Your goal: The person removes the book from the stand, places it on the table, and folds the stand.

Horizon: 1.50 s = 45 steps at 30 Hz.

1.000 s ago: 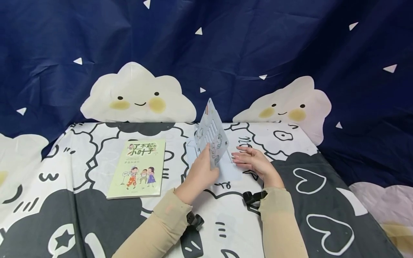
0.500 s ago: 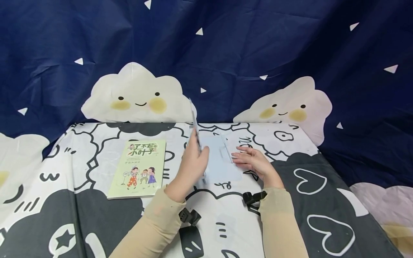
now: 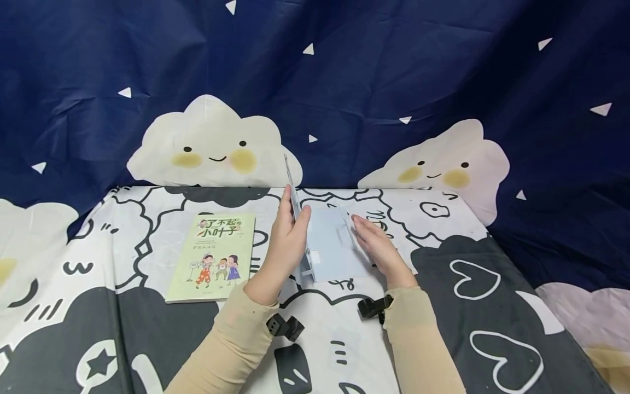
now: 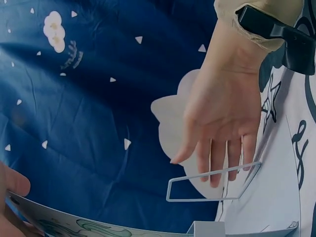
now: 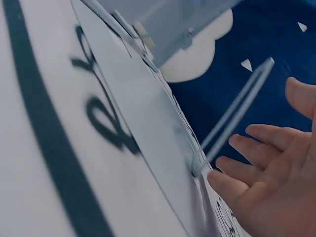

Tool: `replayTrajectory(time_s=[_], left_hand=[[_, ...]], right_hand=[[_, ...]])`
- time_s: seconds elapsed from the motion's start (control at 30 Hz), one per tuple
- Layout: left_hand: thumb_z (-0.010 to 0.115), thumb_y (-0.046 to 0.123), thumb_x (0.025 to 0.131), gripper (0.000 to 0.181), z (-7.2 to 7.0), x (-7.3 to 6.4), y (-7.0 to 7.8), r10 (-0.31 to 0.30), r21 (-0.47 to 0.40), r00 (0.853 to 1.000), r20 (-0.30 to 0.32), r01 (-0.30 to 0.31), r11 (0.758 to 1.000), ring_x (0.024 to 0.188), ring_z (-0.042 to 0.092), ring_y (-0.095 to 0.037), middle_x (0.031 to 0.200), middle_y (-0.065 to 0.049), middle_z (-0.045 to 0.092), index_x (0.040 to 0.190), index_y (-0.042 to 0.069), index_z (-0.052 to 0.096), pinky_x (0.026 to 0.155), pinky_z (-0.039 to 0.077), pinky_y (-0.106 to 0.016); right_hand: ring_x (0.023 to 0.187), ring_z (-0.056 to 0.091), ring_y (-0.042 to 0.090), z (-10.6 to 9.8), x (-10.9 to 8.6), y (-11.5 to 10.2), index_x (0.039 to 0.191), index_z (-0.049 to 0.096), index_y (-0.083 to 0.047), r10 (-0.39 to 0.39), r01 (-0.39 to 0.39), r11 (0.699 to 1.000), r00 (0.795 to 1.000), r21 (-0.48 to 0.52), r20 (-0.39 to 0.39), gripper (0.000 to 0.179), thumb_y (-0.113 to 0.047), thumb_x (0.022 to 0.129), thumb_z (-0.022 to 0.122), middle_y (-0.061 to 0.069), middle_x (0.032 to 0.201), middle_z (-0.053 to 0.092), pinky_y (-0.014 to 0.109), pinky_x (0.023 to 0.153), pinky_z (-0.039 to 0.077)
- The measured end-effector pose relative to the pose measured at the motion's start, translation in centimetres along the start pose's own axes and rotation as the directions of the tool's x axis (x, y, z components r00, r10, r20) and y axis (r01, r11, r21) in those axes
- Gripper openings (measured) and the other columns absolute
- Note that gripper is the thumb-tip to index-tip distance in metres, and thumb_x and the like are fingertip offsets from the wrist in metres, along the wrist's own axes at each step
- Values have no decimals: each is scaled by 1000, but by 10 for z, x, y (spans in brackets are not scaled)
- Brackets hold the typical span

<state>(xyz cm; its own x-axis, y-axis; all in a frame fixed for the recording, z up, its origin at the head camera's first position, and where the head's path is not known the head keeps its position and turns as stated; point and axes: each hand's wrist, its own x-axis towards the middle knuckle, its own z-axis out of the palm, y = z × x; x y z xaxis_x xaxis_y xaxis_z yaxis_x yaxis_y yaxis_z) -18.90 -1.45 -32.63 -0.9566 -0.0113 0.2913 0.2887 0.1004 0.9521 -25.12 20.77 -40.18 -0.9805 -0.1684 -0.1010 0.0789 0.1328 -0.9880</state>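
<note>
Near the desk's far edge, the upright panel of a pale blue book stand is gripped by the left hand. The right hand is held flat, fingers straight, against the stand's wire support. A book lies left of it.

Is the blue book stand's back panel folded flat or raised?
Raised. The left hand grips the back panel, which stands nearly edge-on above the base plate; the wire prop is swung up too.

Lighting: even, soft, moderately bright; faint shadows on the worktop. Head view sharp, no glare. Left wrist view dim, bluish. Right wrist view close, blurred foreground.
</note>
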Motion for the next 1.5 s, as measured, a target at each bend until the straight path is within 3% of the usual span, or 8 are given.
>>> replayTrajectory(time_s=[0.17,0.5,0.7,0.8,1.0,1.27,1.5], left_hand=[[43,25,105,65,0,0,0,2,1,1000,2,-2,1000,151,24,-27,163,-16,23,160,8,11,122,24,-43],[42,26,105,65,0,1,0,-2,5,1000,9,2,1000,152,21,-27,164,-15,22,160,9,11,123,21,-45],[42,26,105,65,0,0,1,-9,12,1000,6,9,1000,152,20,-25,164,-15,22,160,9,12,124,19,-45],[42,25,105,65,0,0,0,1,3,1000,10,-1,1000,152,19,-26,164,-16,21,159,7,11,124,19,-45],[42,24,105,65,0,0,0,14,-1,1000,9,-14,1000,152,19,-29,164,-16,20,159,5,11,124,19,-46],[40,23,106,64,1,0,1,30,-8,999,14,-30,1000,152,18,-27,165,-17,17,159,5,9,124,19,-46],[40,24,106,65,2,1,0,39,3,999,15,-39,999,153,15,-27,165,-17,14,159,4,9,124,17,-46]], right_hand=[[155,9,25,13,2,0,158,23,-8,41,-40,984,999,-171,6,63,-41,106,40,6,166,18,43,126,7],[155,-1,27,23,5,3,161,8,-14,68,-39,934,995,-355,67,74,-47,104,42,7,168,5,49,125,0],[155,-5,29,31,6,6,160,4,-7,28,45,875,989,-483,143,77,-45,104,42,9,168,-3,50,124,-1],[155,-7,31,33,6,7,159,6,-6,39,52,842,987,-537,156,77,-45,104,43,9,168,-5,52,124,-5],[154,-6,33,36,3,5,156,14,3,36,126,749,973,-651,230,71,-38,105,42,16,166,-3,53,122,-12],[153,-6,38,40,-3,2,155,23,3,121,149,627,951,-765,284,68,-37,104,44,19,166,4,58,120,-12],[154,-7,38,41,-5,0,155,22,2,126,157,615,948,-773,293,70,-37,103,47,18,166,4,59,120,-12]])
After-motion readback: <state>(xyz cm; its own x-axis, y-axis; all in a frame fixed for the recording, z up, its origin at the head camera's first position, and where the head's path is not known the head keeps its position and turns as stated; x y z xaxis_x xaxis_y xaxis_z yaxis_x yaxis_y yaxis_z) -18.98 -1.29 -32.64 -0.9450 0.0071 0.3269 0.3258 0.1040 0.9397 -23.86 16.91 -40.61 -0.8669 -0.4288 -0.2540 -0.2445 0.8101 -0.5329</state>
